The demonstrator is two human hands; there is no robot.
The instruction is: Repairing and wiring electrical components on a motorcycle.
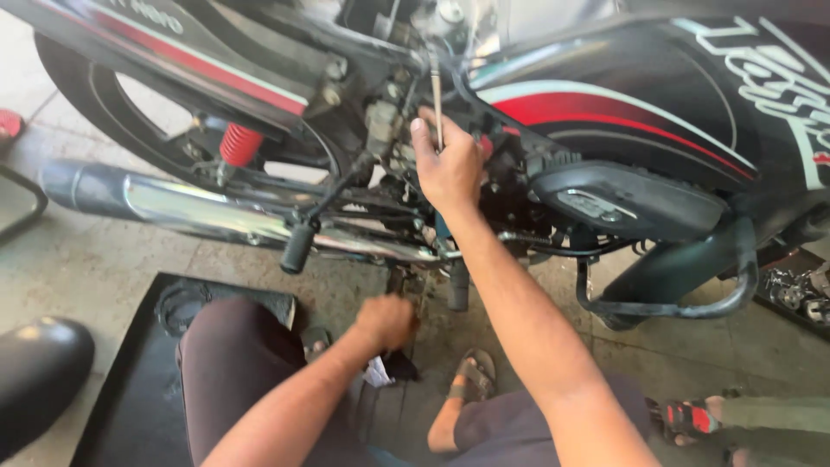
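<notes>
A black motorcycle [622,95] with red and white stripes stands in front of me, its engine area at the centre. My right hand [448,164] is raised to the engine and grips a thin metal rod-like tool [437,104] that points upward. My left hand [385,322] is low, near the floor below the engine, fingers curled over something small that I cannot make out. A white scrap [377,372] lies just below it. My knees and a sandalled foot [474,374] are at the bottom.
A chrome exhaust pipe [199,207] runs along the left, with a red shock spring [240,143] above it and a kick lever [298,246] hanging down. A black tray [130,389] lies on the concrete floor at left. Another person's sandalled foot [692,417] is at right.
</notes>
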